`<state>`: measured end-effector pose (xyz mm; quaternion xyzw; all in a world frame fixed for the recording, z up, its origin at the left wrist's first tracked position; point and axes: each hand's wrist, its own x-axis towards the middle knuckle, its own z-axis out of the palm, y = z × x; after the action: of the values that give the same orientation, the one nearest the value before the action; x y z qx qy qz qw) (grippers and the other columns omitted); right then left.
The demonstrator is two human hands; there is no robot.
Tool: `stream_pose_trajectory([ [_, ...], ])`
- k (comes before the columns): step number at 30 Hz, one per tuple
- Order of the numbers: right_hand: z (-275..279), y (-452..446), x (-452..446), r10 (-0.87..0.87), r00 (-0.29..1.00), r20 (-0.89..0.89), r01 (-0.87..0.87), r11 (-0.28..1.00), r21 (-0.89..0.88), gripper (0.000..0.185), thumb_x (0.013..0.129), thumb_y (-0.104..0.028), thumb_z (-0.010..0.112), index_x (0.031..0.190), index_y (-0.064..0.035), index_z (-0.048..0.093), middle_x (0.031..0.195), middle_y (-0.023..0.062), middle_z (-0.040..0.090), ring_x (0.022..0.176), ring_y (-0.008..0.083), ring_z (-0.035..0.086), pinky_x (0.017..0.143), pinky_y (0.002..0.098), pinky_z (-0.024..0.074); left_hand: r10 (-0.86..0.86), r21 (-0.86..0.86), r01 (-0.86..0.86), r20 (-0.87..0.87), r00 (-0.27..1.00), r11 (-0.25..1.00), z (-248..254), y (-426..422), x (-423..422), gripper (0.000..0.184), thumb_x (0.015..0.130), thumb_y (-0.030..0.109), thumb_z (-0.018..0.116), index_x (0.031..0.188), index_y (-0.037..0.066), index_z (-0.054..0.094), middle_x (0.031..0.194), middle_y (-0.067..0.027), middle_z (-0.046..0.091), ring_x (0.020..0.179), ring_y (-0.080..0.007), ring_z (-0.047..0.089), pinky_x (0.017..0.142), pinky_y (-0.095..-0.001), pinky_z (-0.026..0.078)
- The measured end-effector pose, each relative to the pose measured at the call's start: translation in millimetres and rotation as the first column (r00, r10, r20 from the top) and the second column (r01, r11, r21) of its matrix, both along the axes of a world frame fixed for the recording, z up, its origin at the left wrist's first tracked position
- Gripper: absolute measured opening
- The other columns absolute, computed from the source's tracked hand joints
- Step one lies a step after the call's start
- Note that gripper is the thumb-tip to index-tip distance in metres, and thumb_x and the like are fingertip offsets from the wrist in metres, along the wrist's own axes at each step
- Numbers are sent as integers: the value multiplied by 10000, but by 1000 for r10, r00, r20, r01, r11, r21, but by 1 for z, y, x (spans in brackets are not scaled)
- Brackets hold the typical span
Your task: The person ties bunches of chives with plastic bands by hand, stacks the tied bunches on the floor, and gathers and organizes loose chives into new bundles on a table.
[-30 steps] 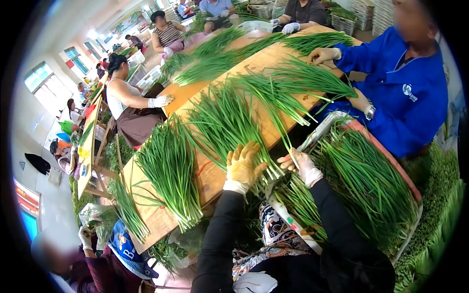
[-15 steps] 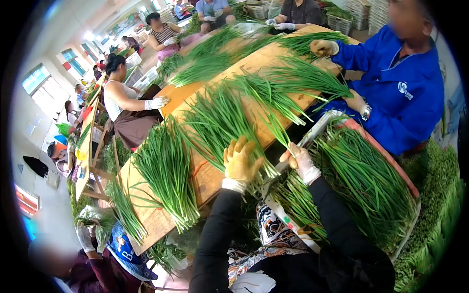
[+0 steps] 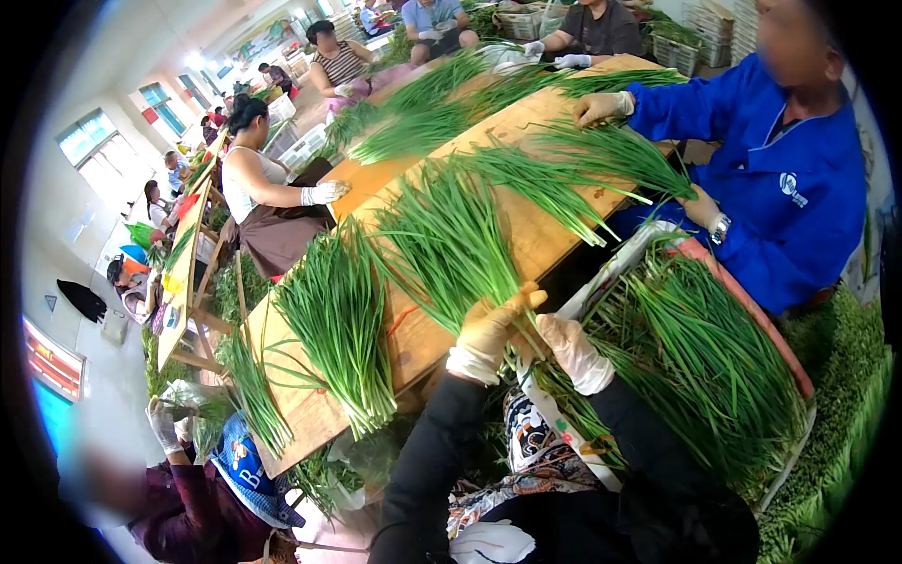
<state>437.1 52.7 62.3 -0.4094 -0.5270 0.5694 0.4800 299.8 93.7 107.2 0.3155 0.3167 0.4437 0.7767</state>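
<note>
Greens (image 3: 460,240) lie bunched across the bench (image 3: 418,350), their lower ends clamped in the fingers of the left hand (image 3: 496,324). The right hand (image 3: 571,350) is just beside it; whether its fingers grip anything, I cannot tell. A container (image 3: 742,293) with a pinkish rim holds loose stalks (image 3: 705,352). Blue cloth (image 3: 235,459), lower left, bears a "B". Half a second ago, the left hand was spread open.

The black-sleeved left arm (image 3: 427,465) stretches forward, leaning slightly right, while the black-sleeved right arm (image 3: 653,437) slants forward and to the left. The yellowish-gloved left hand (image 3: 495,324) is curled closed, fingers turned toward the paler cream-gloved right hand (image 3: 571,348), which sits just beside it with fingers bent.
</note>
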Motion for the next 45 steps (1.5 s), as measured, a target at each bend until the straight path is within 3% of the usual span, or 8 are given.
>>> stream_pose_trajectory([
  [4,-6,16,-3,-404,903,145,240,756,608,169,764,-202,647,766,-55,565,721,22,542,605,102,496,566,245,411,59,87,-55,-39,998,995,-18,-7,-21,256,769,100,626,997,-2,567,924,-98,618,798,-158,593,714,-259,476],
  [11,3,12,-17,-130,948,289,27,941,337,135,728,-108,677,787,-27,586,694,5,531,605,81,501,583,203,428,166,72,-164,-33,986,984,-22,-20,-35,280,756,80,634,1016,12,557,924,-59,606,831,-151,571,741,-259,453],
  [18,-7,1,-31,54,928,-369,-17,994,105,151,837,-192,551,864,-44,552,746,8,587,659,57,538,622,192,449,38,81,-35,-39,999,996,-22,-35,-62,313,796,62,566,1095,-13,512,987,-91,596,862,-162,575,775,-271,459],
  [25,23,17,-48,-136,927,350,33,958,283,127,787,-137,622,813,-18,586,770,16,602,671,84,543,638,207,446,23,141,22,-310,951,990,-27,-43,-66,264,759,33,582,1015,-26,548,924,-98,609,842,-156,576,719,-239,443],
  [33,26,9,-51,-34,886,-462,95,989,110,173,792,-134,601,921,-19,612,942,95,625,858,135,585,834,267,437,108,-30,-105,111,988,994,-17,-26,-89,321,850,112,476,1141,-21,451,883,-1,564,665,-75,512,682,-225,434],
  [39,-11,-24,-41,323,946,-40,-239,773,587,161,833,-123,521,966,-62,587,997,123,602,885,189,592,794,313,487,146,-31,-143,143,979,989,-4,-6,-108,279,830,5,468,1094,-87,475,929,-87,591,664,-89,535,617,-174,467],
  [43,-30,-88,-47,470,847,-248,-350,845,404,222,852,-129,493,1060,-127,570,1003,110,594,867,195,582,788,329,477,325,76,-320,-68,943,944,0,12,-122,231,812,-8,489,1020,-108,507,941,-114,594,684,-113,553,616,-194,472],
  [45,-57,-116,-49,502,836,223,-518,855,19,324,850,-327,496,966,-40,595,954,130,607,878,246,576,771,327,453,322,104,-310,-129,938,945,1,24,-129,224,798,-3,516,992,-113,509,933,-117,597,704,-129,572,627,-214,487],
])
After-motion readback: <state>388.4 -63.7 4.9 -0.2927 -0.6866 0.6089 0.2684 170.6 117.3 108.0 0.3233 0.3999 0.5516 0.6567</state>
